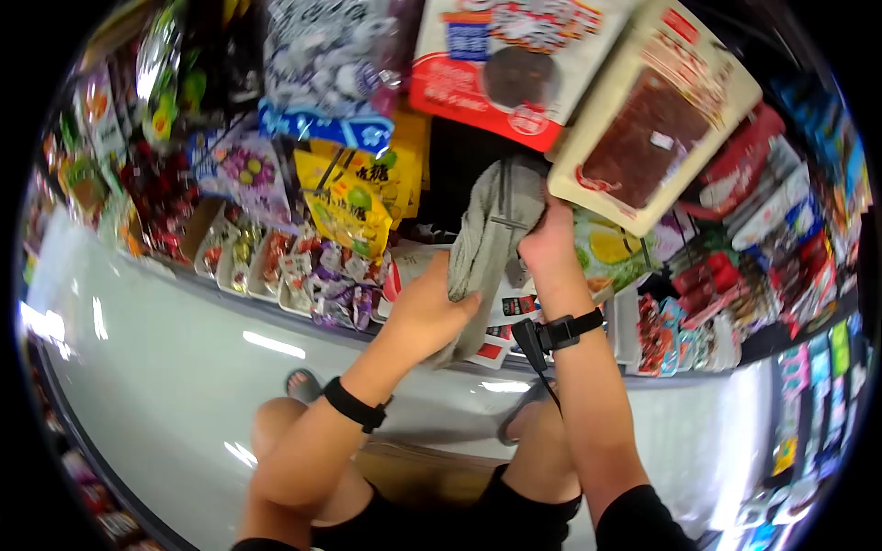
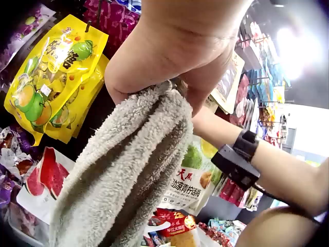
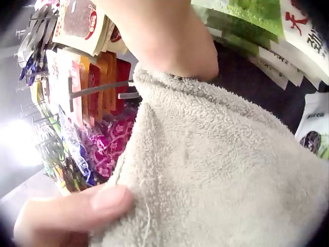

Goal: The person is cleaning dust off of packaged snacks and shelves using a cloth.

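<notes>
A grey terry towel [image 1: 487,216] hangs in folds between my two hands, before the shelf. My left hand [image 1: 424,310] grips its left side, thumb on the near face and the other fingers hidden behind the cloth. In the right wrist view that left thumb [image 3: 110,200] presses on the towel's edge. Higher up, my right hand [image 1: 551,241] holds the towel's right edge, its fingertips mostly hidden. A metal display hook [image 1: 507,202] overlaps the towel's upper part; in the right wrist view the hook [image 3: 100,90] runs up to the cloth next to my right hand.
Yellow candy bags [image 1: 354,197] hang on the left, a red-and-white bag [image 1: 514,78] above, and a beige pack [image 1: 652,119] on the upper right. Small trays of wrapped sweets [image 1: 276,262] line the shelf's front edge. Pale floor [image 1: 184,340] lies below.
</notes>
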`<state>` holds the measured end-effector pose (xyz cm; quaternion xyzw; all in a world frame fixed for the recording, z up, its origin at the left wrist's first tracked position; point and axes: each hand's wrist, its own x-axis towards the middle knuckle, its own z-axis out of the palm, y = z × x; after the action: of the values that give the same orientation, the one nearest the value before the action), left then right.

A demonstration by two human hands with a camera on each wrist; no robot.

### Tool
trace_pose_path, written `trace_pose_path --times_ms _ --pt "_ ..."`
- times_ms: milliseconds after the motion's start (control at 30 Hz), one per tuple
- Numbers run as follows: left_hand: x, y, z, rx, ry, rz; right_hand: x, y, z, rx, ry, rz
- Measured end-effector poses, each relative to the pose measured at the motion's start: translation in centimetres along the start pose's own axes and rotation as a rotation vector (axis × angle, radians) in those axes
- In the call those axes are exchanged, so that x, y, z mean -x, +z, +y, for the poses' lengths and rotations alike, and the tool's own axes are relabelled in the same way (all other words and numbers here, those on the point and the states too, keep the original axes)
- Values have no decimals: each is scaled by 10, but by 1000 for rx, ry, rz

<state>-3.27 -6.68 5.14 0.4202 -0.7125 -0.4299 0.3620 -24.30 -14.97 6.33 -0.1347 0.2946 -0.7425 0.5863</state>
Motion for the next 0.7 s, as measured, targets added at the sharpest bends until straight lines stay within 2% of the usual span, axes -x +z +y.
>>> trace_pose_path --times_ms 33,67,100,167,233,300,367,400,433,467,500,533,567,600,633,667,700 --pt "3 -1 1 -102 -59 -36 -6 4 -4 -17 -42 13" --pt "3 -1 -5 -261 -101 -40 -27 -9 -4 -7 -46 -88" --pt "4 -4 -8 -234 -111 -23 -46 -24 -6 6 -53 -153" --pt "8 -12 -15 -401 -239 -203 -60 -23 -7 -6 -91 -166" --pt "14 -10 -46 -446 -236 -198 -78 -23 -7 29 -101 -167" --pt "15 -7 -72 -444 -224 -297 -79 -22 -6 51 -120 -161" --pt "3 -12 -67 -415 -261 -338 -69 -1 -4 75 -181 81" --pt "-2 -12 -64 -120 -377 -274 -82 -17 -4 154 -161 -111" --pt "-8 -13 -59 175 -486 -203 -84 -14 -4 155 -157 -111" --pt "-13 -21 -35 363 -571 -141 -83 -8 -4 185 -252 -105" --pt "-16 -25 -24 367 -573 -138 -84 -5 -4 216 -348 -99" --pt "-18 -27 -16 586 -468 -103 -92 -8 -5 221 -344 -102" --pt "-18 -29 -9 804 -356 -63 -101 -15 -8 217 -286 -200" --pt "-17 -30 2 813 -358 -56 -110 -22 -11 213 -227 -298" --pt "-16 -29 13 996 -316 -12 -113 -25 -10 223 -221 -301" --pt "-17 -25 19 1179 -271 33 -114 -30 -10 535 -399 -350" --pt "-19 -19 16 1188 -274 36 -114 -35 -10 848 -576 -395"
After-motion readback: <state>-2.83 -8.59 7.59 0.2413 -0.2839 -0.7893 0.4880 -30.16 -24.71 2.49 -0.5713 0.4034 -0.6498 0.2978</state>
